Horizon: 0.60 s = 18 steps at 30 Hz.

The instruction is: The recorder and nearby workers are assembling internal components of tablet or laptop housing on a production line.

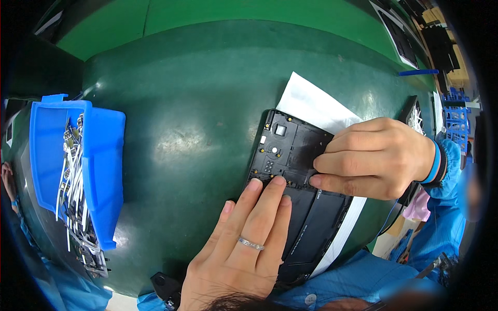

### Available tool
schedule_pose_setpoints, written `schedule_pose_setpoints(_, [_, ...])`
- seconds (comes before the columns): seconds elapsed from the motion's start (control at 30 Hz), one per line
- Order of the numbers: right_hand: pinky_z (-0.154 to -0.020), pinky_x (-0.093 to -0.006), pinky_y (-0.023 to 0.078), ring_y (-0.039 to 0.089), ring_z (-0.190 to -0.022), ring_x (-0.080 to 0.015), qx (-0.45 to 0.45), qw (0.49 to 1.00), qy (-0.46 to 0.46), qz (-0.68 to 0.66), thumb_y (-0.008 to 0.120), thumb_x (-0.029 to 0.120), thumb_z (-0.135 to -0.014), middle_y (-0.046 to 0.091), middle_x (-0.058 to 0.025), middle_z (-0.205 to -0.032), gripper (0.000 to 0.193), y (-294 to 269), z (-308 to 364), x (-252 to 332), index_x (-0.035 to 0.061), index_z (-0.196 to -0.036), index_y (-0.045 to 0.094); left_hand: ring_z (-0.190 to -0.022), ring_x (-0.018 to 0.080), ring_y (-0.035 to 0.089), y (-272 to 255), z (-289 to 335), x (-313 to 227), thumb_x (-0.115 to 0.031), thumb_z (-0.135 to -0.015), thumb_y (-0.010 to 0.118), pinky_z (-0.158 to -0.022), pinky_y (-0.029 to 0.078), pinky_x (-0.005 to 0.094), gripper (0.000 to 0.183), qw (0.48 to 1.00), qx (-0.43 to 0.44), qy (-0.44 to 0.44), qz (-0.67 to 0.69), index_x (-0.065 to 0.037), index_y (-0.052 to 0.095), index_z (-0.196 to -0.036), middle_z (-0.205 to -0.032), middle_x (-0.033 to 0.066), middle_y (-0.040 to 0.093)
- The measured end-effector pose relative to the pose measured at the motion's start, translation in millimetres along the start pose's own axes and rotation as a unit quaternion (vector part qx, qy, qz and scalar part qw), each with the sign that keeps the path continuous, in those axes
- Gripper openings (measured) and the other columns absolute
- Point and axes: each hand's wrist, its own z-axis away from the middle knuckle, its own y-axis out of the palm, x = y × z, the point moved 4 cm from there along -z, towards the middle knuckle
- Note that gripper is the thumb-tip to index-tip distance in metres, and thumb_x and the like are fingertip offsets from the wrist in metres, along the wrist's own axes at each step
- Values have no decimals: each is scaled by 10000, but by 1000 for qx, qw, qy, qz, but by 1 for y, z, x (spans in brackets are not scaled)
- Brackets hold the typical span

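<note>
A flat black plastic device housing, with small brass-coloured points, a square opening and a ribbed strip, lies tilted on the table in front of me. My left hand, wearing a ring, reaches over it from below. Its fingers are stretched out, with fingertips resting on the housing near the ribbed strip. From the right, my right hand has its fingers bent and pressed together on the housing's right part. Its fingertips nearly meet there; whatever is between them, if anything, is hidden. White sheet material sticks out from under the housing.
At the left stands a blue bin with many white strips and small parts, some spilling over its near end. The green table spreads around. A black tray with white pieces sits beyond my right hand. Another person's hand shows far left.
</note>
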Motion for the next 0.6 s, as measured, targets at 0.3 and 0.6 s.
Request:
schedule_pose_setpoints(0.3, [-708,-301,603,664,-866,-212,-6,1000,0,20,750,98,-670,683,-121,-1009,320,0,2,2,-55,-949,776,-1438,381,500,3,1,-1,-206,-667,889,-1159,487,506,793,1000,-5,0,-2,-28,627,-1393,-1553,146,488])
schedule_pose_setpoints(0.6, [-747,-312,617,673,-902,-229,7,999,13,34,756,94,-676,693,-122,-1030,334,-2,7,5,-56,-972,780,-1447,304,500,9,0,-1,-176,-813,747,-1139,510,446,583,999,-36,1,-36,-54,641,-1373,-1558,86,499])
